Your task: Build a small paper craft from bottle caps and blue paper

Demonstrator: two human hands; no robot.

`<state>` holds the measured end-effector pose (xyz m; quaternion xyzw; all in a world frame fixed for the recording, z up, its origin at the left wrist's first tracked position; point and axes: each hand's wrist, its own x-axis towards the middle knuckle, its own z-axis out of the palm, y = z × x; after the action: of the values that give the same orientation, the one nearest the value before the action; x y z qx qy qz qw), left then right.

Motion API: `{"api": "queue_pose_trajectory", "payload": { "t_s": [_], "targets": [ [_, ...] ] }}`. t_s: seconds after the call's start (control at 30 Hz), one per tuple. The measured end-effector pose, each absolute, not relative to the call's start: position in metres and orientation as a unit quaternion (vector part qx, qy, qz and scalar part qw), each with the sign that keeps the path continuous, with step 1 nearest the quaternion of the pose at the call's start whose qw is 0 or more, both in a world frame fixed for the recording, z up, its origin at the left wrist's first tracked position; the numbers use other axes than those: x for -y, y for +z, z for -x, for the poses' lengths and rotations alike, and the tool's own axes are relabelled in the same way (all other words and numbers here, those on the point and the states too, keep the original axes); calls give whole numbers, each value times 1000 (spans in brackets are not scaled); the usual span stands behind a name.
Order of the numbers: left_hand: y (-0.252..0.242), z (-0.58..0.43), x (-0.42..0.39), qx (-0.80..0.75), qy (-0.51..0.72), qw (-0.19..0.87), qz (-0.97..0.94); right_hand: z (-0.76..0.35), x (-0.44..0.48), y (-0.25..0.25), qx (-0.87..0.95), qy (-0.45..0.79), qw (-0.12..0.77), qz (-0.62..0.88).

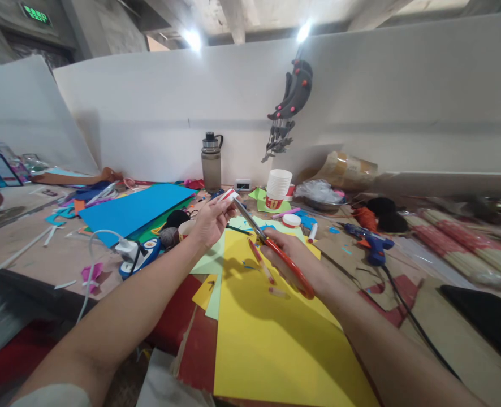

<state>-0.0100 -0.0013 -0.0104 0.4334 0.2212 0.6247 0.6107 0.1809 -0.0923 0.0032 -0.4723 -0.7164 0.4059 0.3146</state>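
Observation:
My left hand (214, 219) pinches a small white piece with a red stripe (229, 195), which looks like part of a paper cup. My right hand (290, 251) is closed round red-handled scissors (295, 271). Their blades point up and left, with the tips at the white piece; whether they cut into it I cannot tell. Under both hands lies a large yellow paper sheet (267, 345), partly over light green paper (210, 254). On the yellow sheet, just below the scissors, is a red-and-clear pen (262, 263).
Stacked paper cups (279, 186) and a bottle (211, 164) stand at the back. Blue card (140, 209) and a power strip (144, 257) lie left. To the right are a glue gun (371, 243) with a trailing cord, a black tablet-like slab (483, 319) and wrapped sticks (466, 243).

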Motion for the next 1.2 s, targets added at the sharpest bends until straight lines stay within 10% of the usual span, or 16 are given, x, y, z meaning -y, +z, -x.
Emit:
{"api": "queue_pose_trajectory", "payload": {
  "t_s": [1.2],
  "targets": [
    [-11,12,2,-219,620,614,-436,-185,89,0,743,353,316,473]
  ]
}}
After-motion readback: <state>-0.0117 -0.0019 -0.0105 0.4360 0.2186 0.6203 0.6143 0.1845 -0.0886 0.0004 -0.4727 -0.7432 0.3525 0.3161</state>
